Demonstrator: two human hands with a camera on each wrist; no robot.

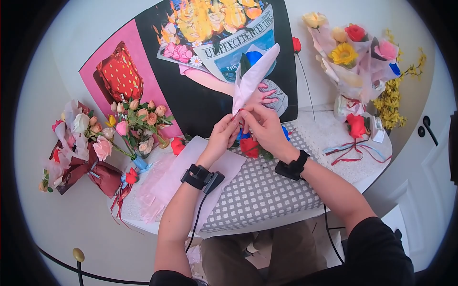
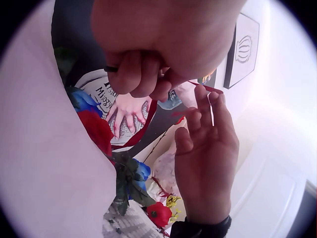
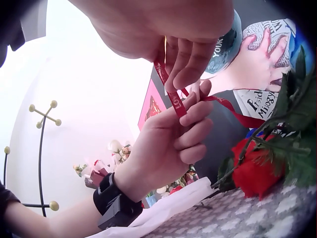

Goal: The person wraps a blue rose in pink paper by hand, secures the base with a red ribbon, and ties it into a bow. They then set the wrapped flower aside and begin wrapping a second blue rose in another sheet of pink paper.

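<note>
Left hand (image 1: 225, 132), as I saw it from my end through the head view, gripped the narrow foot of a wrapped flower (image 1: 248, 88), which stood up at a slant above the table. Right hand (image 1: 265, 127) met it there with bent fingers, though what it pinched was too small to make out from that angle. A blue rose (image 1: 254, 57) peeped from the top of the pale pink paper, which was folded into a slim cone, smooth along its length. Below lay a loose pink sheet (image 1: 229, 166) and a grey patterned cloth (image 1: 267, 198).

Through the left wrist view I got the left hand's curled fingers, with a short dark end (image 2: 110, 69), perhaps the stem, poking out beside them. A red ribbon (image 2: 150, 121) hung in a loop under the grip.

The right wrist view settled it for me: the right hand pinched the ribbon, flat and printed with pale lettering, close against the left hand's thumb. A red rose (image 3: 257, 171) lay just beyond.

I judged the step to be tying the ribbon round the cone's foot. Next, I thought, the right hand needed to cross the ends and draw them snug, while the left kept the paper from slipping or creasing.
</note>
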